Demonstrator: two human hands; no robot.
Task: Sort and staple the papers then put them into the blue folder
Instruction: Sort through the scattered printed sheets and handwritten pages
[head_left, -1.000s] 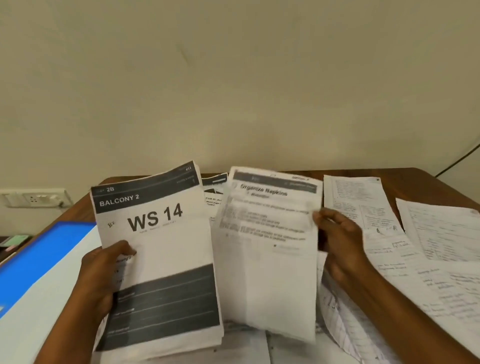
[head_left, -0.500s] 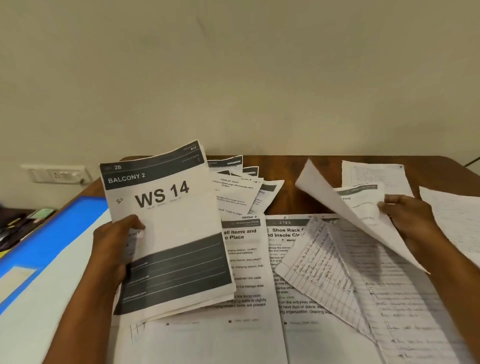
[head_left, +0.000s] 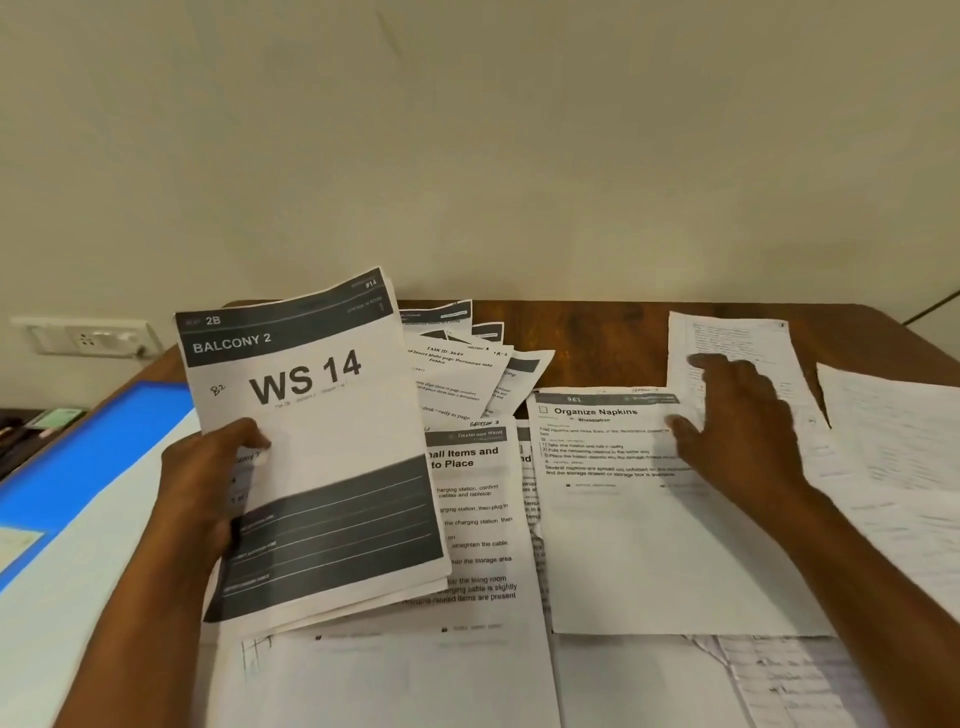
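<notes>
Left grip (head_left: 208, 483) around tilted "WS 14" stack (head_left: 322, 447)

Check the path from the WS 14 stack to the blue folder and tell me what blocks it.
Nothing visible blocks it. The left hand grips the WS 14 stack right beside the blue folder, which lies open at the table's left edge with a white sheet on it.

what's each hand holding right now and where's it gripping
The left hand grips the WS 14 paper stack by its left edge. The right hand holds nothing; it rests flat on the Organize Napkins sheet.
</notes>
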